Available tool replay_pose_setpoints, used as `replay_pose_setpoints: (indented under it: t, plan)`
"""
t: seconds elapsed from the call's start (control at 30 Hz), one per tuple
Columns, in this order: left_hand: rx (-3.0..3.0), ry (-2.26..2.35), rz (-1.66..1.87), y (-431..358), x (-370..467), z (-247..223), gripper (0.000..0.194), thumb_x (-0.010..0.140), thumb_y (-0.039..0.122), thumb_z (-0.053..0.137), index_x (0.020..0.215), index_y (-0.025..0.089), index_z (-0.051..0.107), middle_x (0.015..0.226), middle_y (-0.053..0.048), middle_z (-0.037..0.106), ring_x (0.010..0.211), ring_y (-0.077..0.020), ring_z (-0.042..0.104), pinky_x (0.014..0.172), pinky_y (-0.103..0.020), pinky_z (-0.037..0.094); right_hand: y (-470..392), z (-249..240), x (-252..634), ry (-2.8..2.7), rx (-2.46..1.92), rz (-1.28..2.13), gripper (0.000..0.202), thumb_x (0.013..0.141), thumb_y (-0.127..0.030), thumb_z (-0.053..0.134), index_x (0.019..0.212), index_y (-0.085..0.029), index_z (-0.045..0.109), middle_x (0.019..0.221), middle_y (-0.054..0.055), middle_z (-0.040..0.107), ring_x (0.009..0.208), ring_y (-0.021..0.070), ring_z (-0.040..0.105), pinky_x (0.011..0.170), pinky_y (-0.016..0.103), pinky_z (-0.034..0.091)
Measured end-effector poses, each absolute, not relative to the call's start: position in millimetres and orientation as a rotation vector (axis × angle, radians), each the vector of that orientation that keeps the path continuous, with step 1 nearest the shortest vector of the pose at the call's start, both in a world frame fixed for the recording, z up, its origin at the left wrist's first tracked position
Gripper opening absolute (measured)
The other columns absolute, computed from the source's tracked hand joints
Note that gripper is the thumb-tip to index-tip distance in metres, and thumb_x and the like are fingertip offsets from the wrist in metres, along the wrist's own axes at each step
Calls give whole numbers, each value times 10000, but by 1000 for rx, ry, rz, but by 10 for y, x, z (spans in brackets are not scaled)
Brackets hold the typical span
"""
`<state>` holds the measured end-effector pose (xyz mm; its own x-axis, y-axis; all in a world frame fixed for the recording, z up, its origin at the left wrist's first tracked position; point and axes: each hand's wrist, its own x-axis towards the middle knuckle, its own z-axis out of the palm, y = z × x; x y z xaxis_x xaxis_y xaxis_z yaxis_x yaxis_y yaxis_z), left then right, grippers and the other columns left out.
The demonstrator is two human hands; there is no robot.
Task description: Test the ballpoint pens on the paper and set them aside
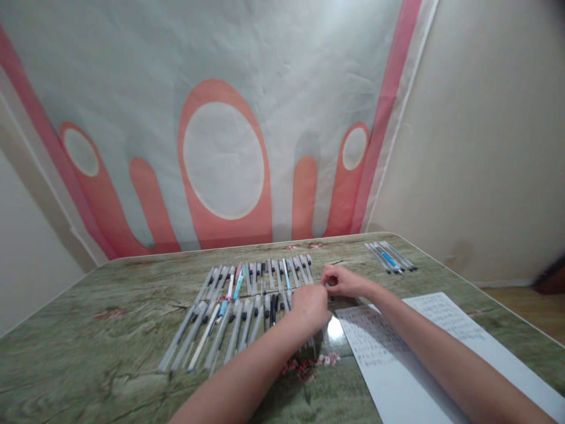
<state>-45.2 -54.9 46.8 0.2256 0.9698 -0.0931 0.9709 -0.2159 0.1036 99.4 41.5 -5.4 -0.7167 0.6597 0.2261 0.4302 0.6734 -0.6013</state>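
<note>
My left hand [310, 305] is over the right end of the nearer row of pens, its fingers curled and mostly hidden behind its back. Close against it, my right hand [344, 281] has thumb and fingers pinched together. Whatever is between the fingers of either hand is too small or hidden to name. Clear-barrelled pens [241, 325] with dark grips lie side by side in the near row, a few black ones [273, 309] among them. Behind these runs a second row of pens [253, 277], including a pink-and-white pen [231, 285] and a teal one [239, 285].
White paper sheets [379, 377] with handwriting lie beneath my right forearm. Several pens [391, 257], one with a blue label, form a separate group at the table's back right. The wood-patterned table [110, 347] meets a wall hanging [282, 194] with orange shapes.
</note>
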Motion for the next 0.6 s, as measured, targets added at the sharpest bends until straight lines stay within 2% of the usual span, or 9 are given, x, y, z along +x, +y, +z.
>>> replay_pose_setpoints:
  t: [0.13,0.37,0.6]
  plan:
    - [2326,1857,14,-570,-436,469,365,603,253,600,952,148,578,882,-121,646,834,-273,605,695,-345,484,392,15,1034,-2543,-823,752,181,636,-311,648,738,-162,653,680,-13,462,591,88,415,527,195,337]
    - [2275,1893,70,-591,-400,423,418,590,157,580,1000,113,513,878,-143,636,839,-283,604,688,-350,479,405,22,1061,-2501,-843,740,130,665,-273,610,716,-163,659,694,1,519,605,98,455,545,200,354]
    - [2295,1913,51,-694,-305,403,440,606,111,551,1037,94,467,830,-150,637,802,-289,612,670,-362,480,544,-238,1037,-2123,-1108,473,164,734,-270,502,679,-151,601,614,-2,540,570,112,460,543,222,343]
